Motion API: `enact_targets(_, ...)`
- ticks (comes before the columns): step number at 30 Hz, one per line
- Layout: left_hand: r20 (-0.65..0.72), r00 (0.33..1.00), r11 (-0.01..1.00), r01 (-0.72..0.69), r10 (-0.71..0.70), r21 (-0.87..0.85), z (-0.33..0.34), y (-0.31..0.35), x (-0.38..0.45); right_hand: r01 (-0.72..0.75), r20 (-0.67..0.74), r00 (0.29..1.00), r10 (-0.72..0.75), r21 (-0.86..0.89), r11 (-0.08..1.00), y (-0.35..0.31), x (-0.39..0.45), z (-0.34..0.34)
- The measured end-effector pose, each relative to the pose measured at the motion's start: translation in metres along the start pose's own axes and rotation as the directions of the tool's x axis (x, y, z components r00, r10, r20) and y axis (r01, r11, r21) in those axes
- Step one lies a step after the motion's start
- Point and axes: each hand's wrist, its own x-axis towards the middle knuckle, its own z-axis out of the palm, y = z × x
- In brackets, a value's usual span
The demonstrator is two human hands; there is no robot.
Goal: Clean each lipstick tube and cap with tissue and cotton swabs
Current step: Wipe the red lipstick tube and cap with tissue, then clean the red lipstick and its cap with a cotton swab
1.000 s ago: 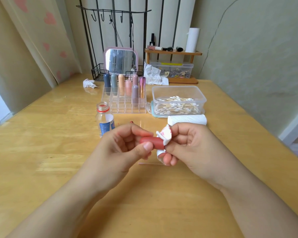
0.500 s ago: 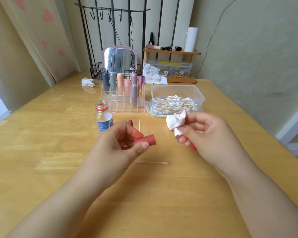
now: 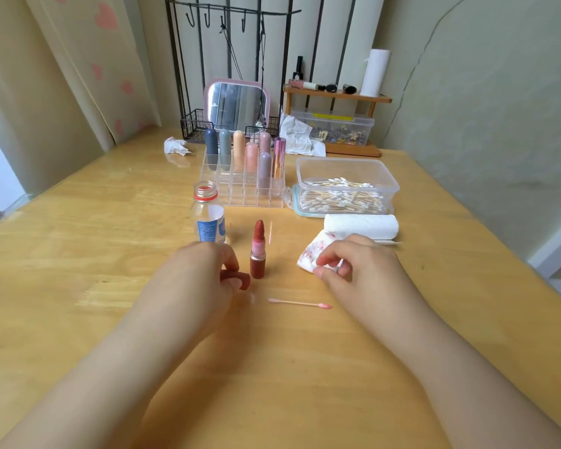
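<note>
An uncapped red lipstick [image 3: 258, 252] stands upright on the wooden table [image 3: 78, 286], its bullet exposed. Just left of it my left hand [image 3: 204, 273] grips the red cap [image 3: 244, 280] low against the table top. To the right my right hand [image 3: 353, 270] pinches a white tissue [image 3: 314, 254] stained red, which rests on the table. A used pink cotton swab [image 3: 300, 303] lies between my hands. Behind, a clear organiser [image 3: 243, 189] holds several capped lipsticks.
An open small bottle [image 3: 208, 215] with a blue label stands behind my left hand. A clear box of cotton swabs [image 3: 345, 189] and a tissue roll [image 3: 361, 225] lie at the right. A crumpled tissue [image 3: 175, 146], mirror [image 3: 237, 105] and wooden shelf [image 3: 337, 98] are at the back.
Both hands have dropped from mid-air to the table. The cap came down beside the standing lipstick, and the tissue was pulled off the cap and lowered to the right.
</note>
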Motion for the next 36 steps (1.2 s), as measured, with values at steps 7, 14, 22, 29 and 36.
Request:
enact_targets(7,0.038,0.998,0.998,0.042,-0.044,0.057,0.003,-0.007,0.007,0.048,0.317,0.948,-0.038,-0.022,0.999,-0.010,-0.010,0.005)
enact_targets(14,-0.018,1.000,0.999,-0.003,0.003,-0.053,0.007,-0.010,0.009,0.000,0.224,0.975,-0.002,0.010,1.000,-0.015,-0.009,-0.001)
enact_targets(22,-0.143,0.980,0.963,-0.167,0.139,-0.210,0.027,-0.001,0.012,-0.121,0.182,0.982,0.053,0.386,0.915,-0.014,-0.009,-0.004)
enact_targets(29,-0.210,0.969,0.952,-0.182,0.132,-0.244,0.034,-0.004,0.022,-0.094,0.134,0.991,0.029,0.506,0.857,-0.020,-0.009,-0.008)
enact_targets(36,-0.301,0.949,0.900,-0.210,0.094,-0.382,0.026,0.001,0.013,-0.032,0.045,0.999,0.008,0.560,0.828,-0.025,-0.012,-0.011)
